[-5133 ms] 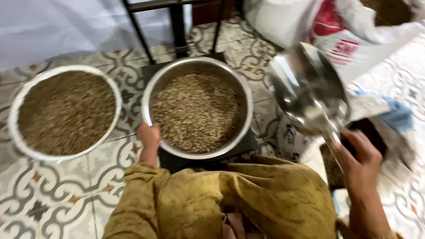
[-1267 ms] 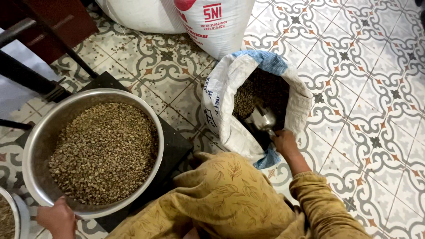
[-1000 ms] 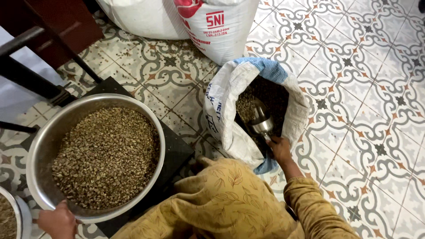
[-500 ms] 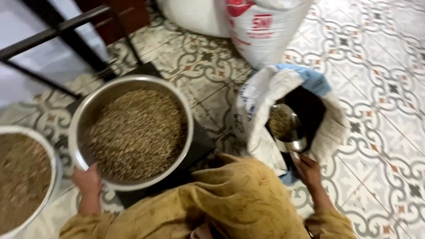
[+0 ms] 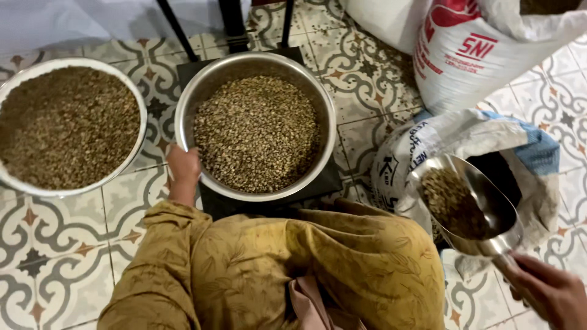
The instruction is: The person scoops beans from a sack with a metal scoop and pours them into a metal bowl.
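Home floor workspace, patterned tiles (image 5: 55,256), grain sacks (image 5: 477,61), bean-filled bowls (image 5: 183,116)

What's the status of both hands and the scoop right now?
Left hand on steel bowl rim. Right hand holds scoop, loaded with beans, above open sack. Path to bowl unobstructed.

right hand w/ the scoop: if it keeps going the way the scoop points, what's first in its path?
The right hand aims the metal scoop up and left. First in line looks like the open sack's rolled rim, then the steel bowl; the scoop's height is unclear, so it may pass above the rim.

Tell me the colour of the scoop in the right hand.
Shiny silver metal: the scoop, part-filled with greenish-brown beans, shows best in the head view, held by the right hand.
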